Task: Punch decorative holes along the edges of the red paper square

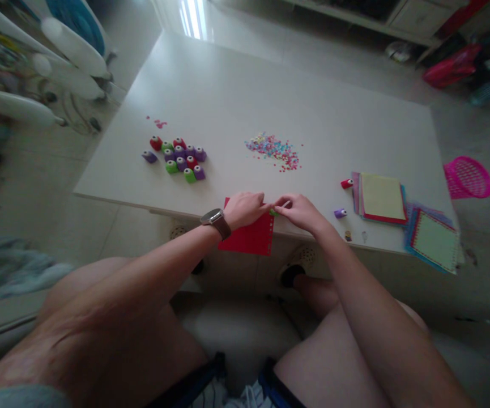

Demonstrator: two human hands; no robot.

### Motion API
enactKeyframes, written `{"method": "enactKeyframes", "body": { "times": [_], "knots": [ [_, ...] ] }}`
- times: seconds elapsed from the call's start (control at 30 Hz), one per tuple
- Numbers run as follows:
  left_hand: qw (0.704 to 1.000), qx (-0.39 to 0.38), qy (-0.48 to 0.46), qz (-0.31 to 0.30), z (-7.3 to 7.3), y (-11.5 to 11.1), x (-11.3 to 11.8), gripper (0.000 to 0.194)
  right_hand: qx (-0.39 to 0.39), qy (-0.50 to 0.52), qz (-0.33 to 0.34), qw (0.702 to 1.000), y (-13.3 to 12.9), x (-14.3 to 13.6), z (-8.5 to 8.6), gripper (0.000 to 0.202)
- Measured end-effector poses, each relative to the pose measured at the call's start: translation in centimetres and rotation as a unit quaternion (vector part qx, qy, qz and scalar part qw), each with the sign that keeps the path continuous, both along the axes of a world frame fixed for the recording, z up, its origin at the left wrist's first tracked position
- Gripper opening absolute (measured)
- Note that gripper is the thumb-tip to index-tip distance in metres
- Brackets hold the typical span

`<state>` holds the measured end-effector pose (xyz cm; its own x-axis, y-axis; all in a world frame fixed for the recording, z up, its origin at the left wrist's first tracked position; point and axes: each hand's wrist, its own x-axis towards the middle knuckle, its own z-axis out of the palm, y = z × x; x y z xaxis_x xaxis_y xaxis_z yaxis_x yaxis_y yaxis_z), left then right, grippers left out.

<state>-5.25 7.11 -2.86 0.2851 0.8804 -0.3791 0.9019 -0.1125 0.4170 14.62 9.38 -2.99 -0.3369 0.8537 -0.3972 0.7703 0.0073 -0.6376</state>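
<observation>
A red sheet of paper (251, 237) hangs over the table's near edge, with a row of small holes down its right side. My left hand (245, 208), below a wristwatch (216, 221), is closed at the sheet's top part. My right hand (299, 212) pinches a small green craft punch (273, 212) at the sheet's upper right edge. The fingertips of both hands meet close to the punch and partly hide it. Beyond my hands lies a scatter of coloured paper confetti (273, 148).
Several red, green and purple punches (180, 160) stand grouped at left, near pink confetti bits (160, 123). At right are a red punch (346, 183), a purple punch (340, 213), a coloured paper stack (383, 195) and hole-edged sheets (435, 241). A pink basket (469, 177) stands beyond the table.
</observation>
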Motion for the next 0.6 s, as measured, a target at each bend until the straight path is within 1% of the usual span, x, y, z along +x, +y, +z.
{"method": "enactKeyframes", "body": {
  "times": [0.13,0.23,0.33,0.4,0.5,0.6],
  "knots": [
    [1.0,-0.021,-0.002,0.011,-0.1,0.2,0.1,0.068,-0.003,-0.015,-0.021,1.0,0.3,-0.5,-0.5,0.005],
    [0.999,-0.024,0.013,0.024,-0.3,0.3,0.4,0.073,-0.019,-0.045,-0.032,0.998,0.9,-1.1,-0.5,0.006],
    [0.999,-0.018,0.028,0.019,-0.4,0.4,0.7,0.071,-0.04,-0.073,-0.028,0.996,1.6,-1.6,-0.2,0.008],
    [0.999,-0.026,0.037,0.02,-0.4,0.6,0.9,0.069,-0.047,-0.086,-0.02,0.995,1.9,-1.8,0.0,0.007],
    [0.998,-0.039,0.045,0.021,-0.1,0.7,1.2,0.062,-0.056,-0.096,-0.018,0.994,2.1,-2.0,0.4,0.007],
    [0.998,-0.043,0.055,0.007,0.2,0.6,1.7,0.058,-0.055,-0.102,-0.02,0.993,2.1,-2.2,0.4,0.008]
  ]
}}
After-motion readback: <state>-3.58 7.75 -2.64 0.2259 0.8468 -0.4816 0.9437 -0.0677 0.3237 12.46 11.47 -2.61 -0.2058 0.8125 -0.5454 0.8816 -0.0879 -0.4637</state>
